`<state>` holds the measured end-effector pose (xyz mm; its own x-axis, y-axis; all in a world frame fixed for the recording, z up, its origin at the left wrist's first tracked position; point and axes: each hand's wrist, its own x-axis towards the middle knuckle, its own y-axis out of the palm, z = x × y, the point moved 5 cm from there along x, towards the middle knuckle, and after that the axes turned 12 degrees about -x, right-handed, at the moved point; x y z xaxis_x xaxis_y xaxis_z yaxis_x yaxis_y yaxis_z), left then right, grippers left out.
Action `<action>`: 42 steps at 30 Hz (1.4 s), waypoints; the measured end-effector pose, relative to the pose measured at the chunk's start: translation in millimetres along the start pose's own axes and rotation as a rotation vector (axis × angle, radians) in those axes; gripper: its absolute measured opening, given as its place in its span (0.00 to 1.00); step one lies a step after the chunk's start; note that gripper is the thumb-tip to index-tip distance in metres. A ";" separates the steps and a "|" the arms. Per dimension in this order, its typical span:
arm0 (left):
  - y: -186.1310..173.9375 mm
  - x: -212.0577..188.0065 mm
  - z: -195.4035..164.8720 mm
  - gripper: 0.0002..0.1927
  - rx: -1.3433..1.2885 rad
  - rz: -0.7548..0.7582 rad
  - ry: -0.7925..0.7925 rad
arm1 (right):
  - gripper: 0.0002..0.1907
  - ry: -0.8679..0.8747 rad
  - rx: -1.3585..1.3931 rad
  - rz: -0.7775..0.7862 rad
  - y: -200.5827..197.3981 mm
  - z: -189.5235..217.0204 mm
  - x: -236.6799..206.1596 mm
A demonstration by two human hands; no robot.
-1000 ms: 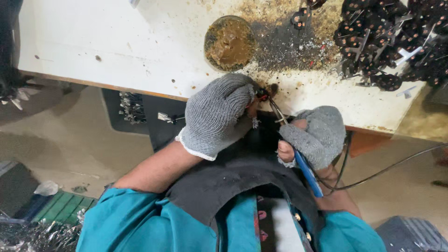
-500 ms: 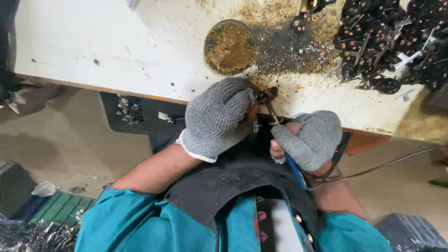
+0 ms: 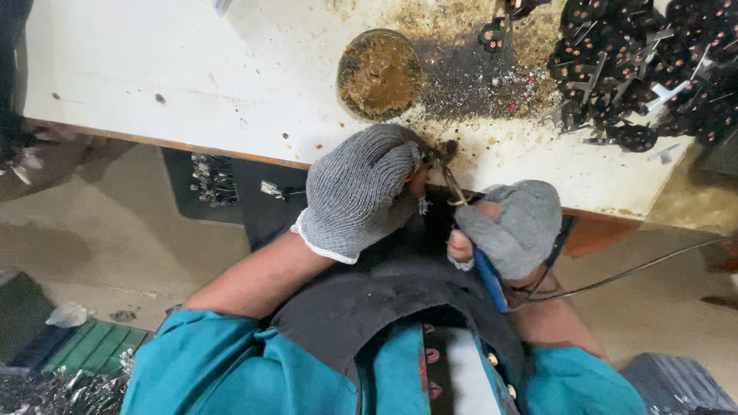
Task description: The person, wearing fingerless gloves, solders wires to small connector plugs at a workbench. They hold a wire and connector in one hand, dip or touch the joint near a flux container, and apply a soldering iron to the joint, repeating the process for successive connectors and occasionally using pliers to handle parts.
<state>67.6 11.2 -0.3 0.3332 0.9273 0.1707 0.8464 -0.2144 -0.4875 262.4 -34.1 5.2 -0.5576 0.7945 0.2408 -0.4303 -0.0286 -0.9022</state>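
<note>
Left hand [image 3: 361, 192], grey-gloved: we kept it closed around a small dark part [image 3: 440, 151] at the table edge [image 3: 231, 146]. Right hand [image 3: 511, 227]: we gripped the blue-handled soldering iron [image 3: 486, 277], tip still at the part, hand shifted slightly lower than before.

- Surface [image 3: 192, 69]: white top, scuffed and spotted, brown wooden front edge; dark burnt staining across its far right part.
- Floor [image 3: 115, 230]: bare tan concrete, dusty, small debris scattered.
- Dark tray [image 3: 211, 184] under the surface edge, metal bits inside.
- Green ribbed mat [image 3: 92, 346] at lower left, crumpled foil [image 3: 54, 392] beside it.
- Light: even, diffuse, soft shadows beneath the surface.
</note>
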 end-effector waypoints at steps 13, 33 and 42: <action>0.9 0.5 1.5 0.12 -0.014 -0.019 -0.023 | 0.12 0.056 0.103 -0.044 -1.0 -4.3 -8.4; -0.6 0.8 1.3 0.16 -0.037 0.022 -0.015 | 0.11 0.011 0.081 -0.055 0.8 -7.4 -4.5; 0.6 1.1 2.2 0.15 -0.029 0.016 -0.055 | 0.10 -0.076 -0.041 0.118 18.4 -7.5 -16.9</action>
<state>67.6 12.7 -2.3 0.3237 0.9391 0.1151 0.8533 -0.2371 -0.4644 269.2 -43.5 -18.2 -0.6552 0.7389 0.1571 -0.3303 -0.0932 -0.9393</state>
